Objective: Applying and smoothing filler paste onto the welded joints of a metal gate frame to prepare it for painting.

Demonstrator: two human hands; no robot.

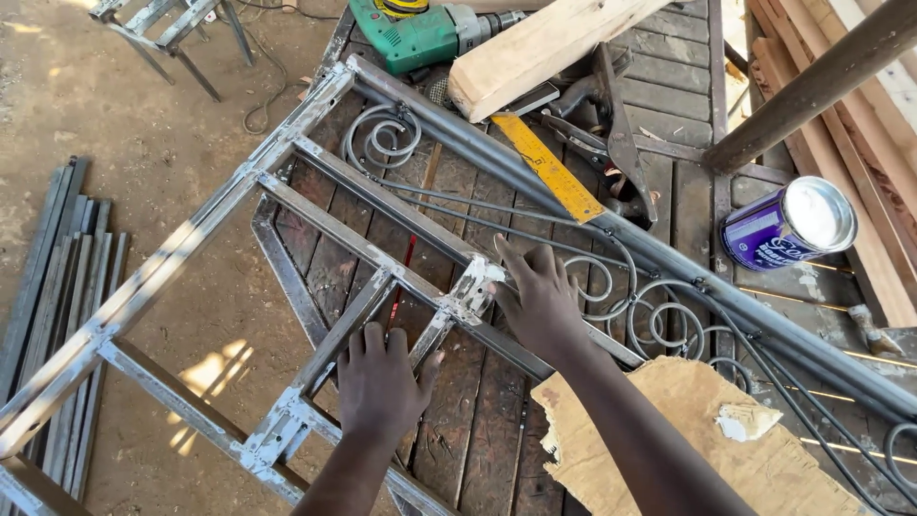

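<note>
Pressing down: left hand (380, 382) lies flat on a short upright bar of the metal frame (287, 153), fingers together and extended, clamped on nothing.
Right hand: right hand (543, 298) rests at the welded joint (472, 285) where crossbars meet, fingers spread and touching the bar, not closed around it.
Frame place: it lies across the slatted counter (688, 115), its left part overhanging the counter's left edge above the dirt floor (162, 143).
Risk, tipping: the overhanging part looks heavy; if either hand lifts, the frame may pivot off the edge.
Risk, cuts: weld spots and bar ends look rough, so sliding fingers could get scraped.
Risk, snagging: the scroll ironwork (659, 320) sits just beside the right hand and could catch fingers.
Risk, rolling: the can (789, 225) lies on its side near the counter's right edge and may roll.
Can label: purple wrap with pale lettering, silver end.
Drill (420, 33): green body, far edge.
Ruler (548, 167): yellow, slanted beside the timber block (544, 43).
Cardboard (697, 440): torn, brown, near edge.
</note>
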